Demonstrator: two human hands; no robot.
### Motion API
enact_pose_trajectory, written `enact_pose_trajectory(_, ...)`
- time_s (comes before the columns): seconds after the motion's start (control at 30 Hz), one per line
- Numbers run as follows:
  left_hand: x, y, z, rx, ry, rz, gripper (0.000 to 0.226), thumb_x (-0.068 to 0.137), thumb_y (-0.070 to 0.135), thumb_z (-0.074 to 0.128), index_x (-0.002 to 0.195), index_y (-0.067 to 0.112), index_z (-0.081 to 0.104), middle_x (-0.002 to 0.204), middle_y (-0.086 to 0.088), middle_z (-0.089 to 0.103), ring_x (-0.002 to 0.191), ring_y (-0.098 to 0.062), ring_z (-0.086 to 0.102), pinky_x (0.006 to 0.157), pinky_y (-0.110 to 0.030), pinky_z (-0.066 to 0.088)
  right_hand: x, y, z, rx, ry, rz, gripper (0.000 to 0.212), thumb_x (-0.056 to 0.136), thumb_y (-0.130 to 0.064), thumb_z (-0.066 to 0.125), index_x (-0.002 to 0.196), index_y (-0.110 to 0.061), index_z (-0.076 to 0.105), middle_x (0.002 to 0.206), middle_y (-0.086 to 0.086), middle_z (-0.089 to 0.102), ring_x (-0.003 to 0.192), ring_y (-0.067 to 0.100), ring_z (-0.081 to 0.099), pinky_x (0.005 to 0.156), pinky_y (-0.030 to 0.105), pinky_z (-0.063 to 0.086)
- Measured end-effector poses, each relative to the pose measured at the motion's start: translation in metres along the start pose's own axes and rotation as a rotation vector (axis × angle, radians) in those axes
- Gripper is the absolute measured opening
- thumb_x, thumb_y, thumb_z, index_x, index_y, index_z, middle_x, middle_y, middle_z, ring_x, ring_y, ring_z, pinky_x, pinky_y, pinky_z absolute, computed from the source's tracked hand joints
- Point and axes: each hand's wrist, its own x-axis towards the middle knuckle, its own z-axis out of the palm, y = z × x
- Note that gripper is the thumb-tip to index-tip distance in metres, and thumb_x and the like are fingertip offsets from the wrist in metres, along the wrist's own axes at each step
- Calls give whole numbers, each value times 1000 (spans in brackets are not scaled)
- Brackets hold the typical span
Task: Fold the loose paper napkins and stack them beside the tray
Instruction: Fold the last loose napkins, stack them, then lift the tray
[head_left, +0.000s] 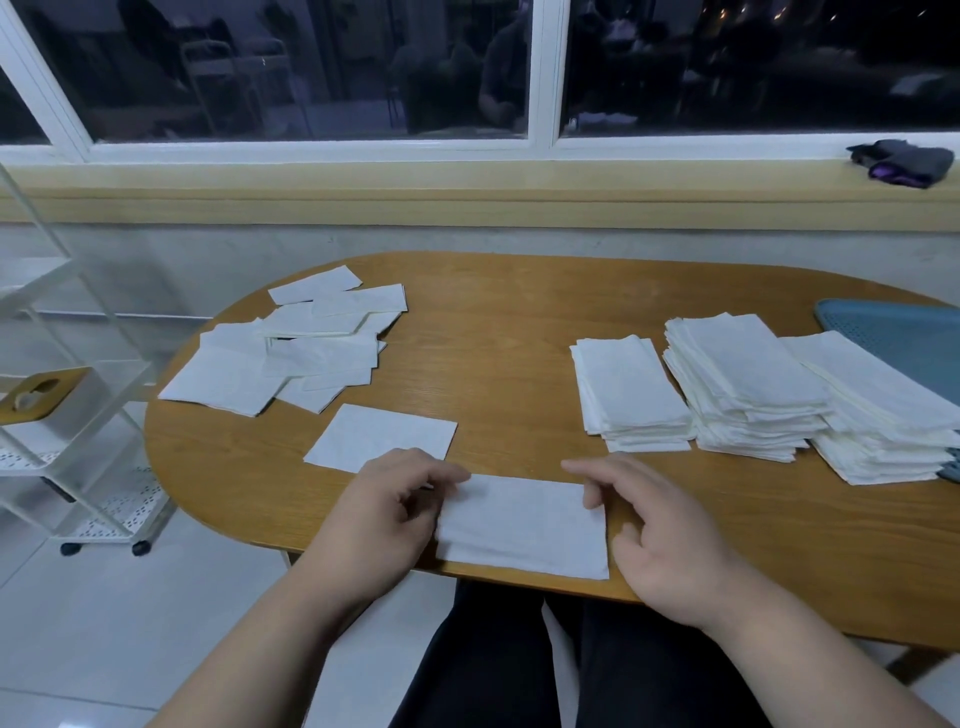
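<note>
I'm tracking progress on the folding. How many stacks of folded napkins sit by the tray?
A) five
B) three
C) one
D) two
B: a left stack, a middle stack and a right stack sit in a row on the table, next to the blue tray.

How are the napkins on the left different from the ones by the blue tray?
The left pile is loose flat squares scattered crookedly; the right stacks are folded narrow rectangles piled neatly. The left pile lies low, the right stacks stand tall. Both are white paper napkins on the wooden table.
</note>
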Motion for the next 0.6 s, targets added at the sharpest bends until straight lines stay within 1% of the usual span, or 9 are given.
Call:
enact_pose_trajectory(0.13,4,-9,-1,150,42,112,62,69,-15,38,98,27,73,94,20,67,98,-1,57,85,-19,45,2,-2,-2,14,62,-48,66,62,7,42,104,-36,68,102,-22,60,106,7,58,91,11,41)
enact_pose_trajectory(0.23,14,-11,5,244,35,119,54,72,-13,47,98,26,73,92,16,67,93,-6,56,83,-30,48,8,-3,-2,-79,74,84,45,76,0,47,94,-37,67,99,-23,62,106,1,55,90,16,41)
enact_pose_trajectory(0.27,17,-8,8,279,14,102,45,78,-5,50,100,28,72,93,17,66,95,-8,55,83,-34,47,11,-4,-2,-128,44,152,38,84,-4,50,96,-36,67,99,-24,61,108,-1,52,92,18,41)
enact_pose_trajectory(0.33,23,-1,15,367,-22,66,30,86,22,49,104,33,70,98,18,63,102,-12,53,86,-35,42,18,-9,-1,-286,-12,250,22,95,-24,54,110,-34,67,108,-25,56,113,-1,47,96,22,40)
enact_pose_trajectory(0.4,30,6,21,484,-47,14,32,91,43,43,110,36,69,107,15,60,110,-16,48,89,-33,35,23,-14,1,-417,-60,334,28,96,-45,51,120,-34,62,116,-19,52,117,6,45,97,24,40)
enact_pose_trajectory(0.43,33,8,24,556,-70,-21,35,94,49,42,114,38,68,113,13,58,114,-17,45,92,-34,33,26,-17,3,-440,-75,358,28,96,-48,51,118,-35,61,116,-18,50,117,8,45,96,25,41)
enact_pose_trajectory(0.5,36,10,26,655,-125,-61,36,96,55,44,122,39,63,121,10,52,120,-18,39,98,-35,31,28,-21,3,-443,-77,378,12,94,-44,54,98,-34,59,106,-19,48,109,9,46,87,25,40)
enact_pose_trajectory(0.53,35,10,26,659,-141,-64,36,96,55,46,124,40,62,122,10,50,121,-18,38,100,-35,30,29,-22,3,-431,-71,390,9,93,-40,55,88,-33,58,99,-19,48,103,9,46,82,24,39)
enact_pose_trajectory(0.6,34,9,24,625,-144,-62,33,96,53,49,123,40,62,120,11,49,121,-17,37,100,-34,29,28,-22,4,-406,-77,386,14,93,-34,56,79,-32,56,93,-18,48,96,4,45,76,22,38)
